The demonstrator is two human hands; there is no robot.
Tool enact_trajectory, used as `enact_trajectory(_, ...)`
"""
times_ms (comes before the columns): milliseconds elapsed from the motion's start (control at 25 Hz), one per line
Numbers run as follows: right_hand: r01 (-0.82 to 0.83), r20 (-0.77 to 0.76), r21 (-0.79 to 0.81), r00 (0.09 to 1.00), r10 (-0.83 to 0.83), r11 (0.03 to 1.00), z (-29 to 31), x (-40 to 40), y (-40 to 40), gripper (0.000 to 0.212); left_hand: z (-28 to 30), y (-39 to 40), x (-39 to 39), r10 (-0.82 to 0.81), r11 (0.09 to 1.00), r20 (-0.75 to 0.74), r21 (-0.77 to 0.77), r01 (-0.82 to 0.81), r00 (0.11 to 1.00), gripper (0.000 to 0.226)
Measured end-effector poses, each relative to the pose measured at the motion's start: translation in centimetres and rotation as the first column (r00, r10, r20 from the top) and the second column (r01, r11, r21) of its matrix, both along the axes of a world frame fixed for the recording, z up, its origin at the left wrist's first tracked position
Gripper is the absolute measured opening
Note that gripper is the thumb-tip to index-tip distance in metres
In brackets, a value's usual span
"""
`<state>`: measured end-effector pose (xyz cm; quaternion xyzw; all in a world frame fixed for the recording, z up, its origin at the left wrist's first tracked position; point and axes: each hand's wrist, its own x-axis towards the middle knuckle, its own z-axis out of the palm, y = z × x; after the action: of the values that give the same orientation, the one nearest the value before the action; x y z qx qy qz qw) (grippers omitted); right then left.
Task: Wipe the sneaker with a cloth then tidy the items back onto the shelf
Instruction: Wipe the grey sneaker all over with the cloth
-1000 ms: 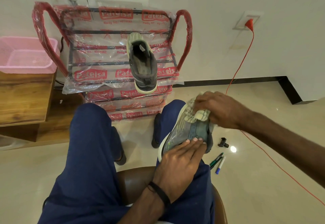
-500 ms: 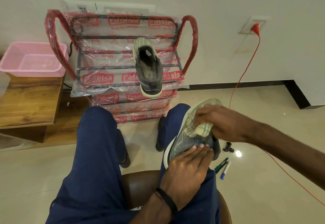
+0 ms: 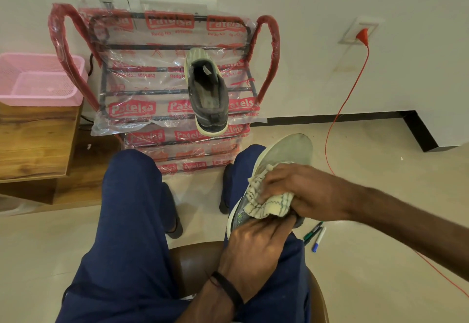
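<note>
Seated person, head view looking down over both knees in blue trousers (image 3: 127, 221). Sneaker (image 3: 286, 152) lies on the knee at lower right of centre, grey upper, pale sole rim, toe pointing to the upper right of the frame.

Right hand (image 3: 299, 190) comes in from the right edge, fingers curled round a bunched cream cloth (image 3: 269, 207) with grey stripes; cloth pressed against the middle of the sneaker's upper.

Left hand (image 3: 256, 244) comes up from the bottom edge, black band (image 3: 228, 288) on the wrist. Fingers laid over the heel end of the sneaker, just under the cloth; fingertips hidden by cloth and right hand, so how far they wrap the shoe cannot be told.

Shelf (image 3: 175, 46) stands against the wall at upper centre: dark bars, red side frames, wrapped in clear plastic with red print. Second sneaker (image 3: 208, 94) sits on its top tier, right of middle, toe towards the camera, overhanging the front bar.

Pink basket (image 3: 38, 81) at the left edge, on a wooden worktop (image 3: 33, 142).

Floor at lower right, just beside the knee: markers (image 3: 316, 236), one blue-capped, one green. Red cable (image 3: 350, 94) runs from a plug in a wall socket (image 3: 360, 30) at upper right, down across the floor to the right edge.

Brown seat edge (image 3: 193, 261) shows between the thighs at bottom centre
</note>
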<state>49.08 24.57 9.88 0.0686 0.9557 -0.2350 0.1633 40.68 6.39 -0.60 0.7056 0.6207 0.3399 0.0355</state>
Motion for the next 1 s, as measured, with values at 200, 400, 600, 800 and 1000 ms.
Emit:
enact_trajectory(200,0.167,-0.028,0.276,0.986,-0.166,0.947,-1.0,0.3,4.9,0.035,0.3,0.8,0.0,-0.005,1.0,-0.114,0.002,0.005,0.993,0.043)
enact_trajectory(400,0.047,0.032,-0.005,0.998,-0.047,0.999,-0.2,-0.1,-0.3,0.047,0.1,0.6,0.3,-0.006,1.0,-0.042,0.012,0.006,0.999,0.038)
enact_trajectory(600,0.111,-0.028,0.172,0.994,-0.108,0.979,-1.0,0.3,3.6,0.039,0.3,0.9,-0.3,-0.009,0.999,-0.126,0.041,0.015,0.992,0.04)
enact_trajectory(800,0.162,-0.042,0.172,0.987,-0.157,0.972,-0.8,0.8,1.7,0.042,0.2,1.2,0.4,-0.05,0.996,-0.107,0.063,0.057,0.993,0.035)
enact_trajectory(1000,0.145,-0.067,0.218,0.989,-0.134,0.965,-0.9,1.6,3.3,0.038,0.2,1.2,-0.1,-0.032,0.995,-0.132,0.092,0.044,0.991,0.036)
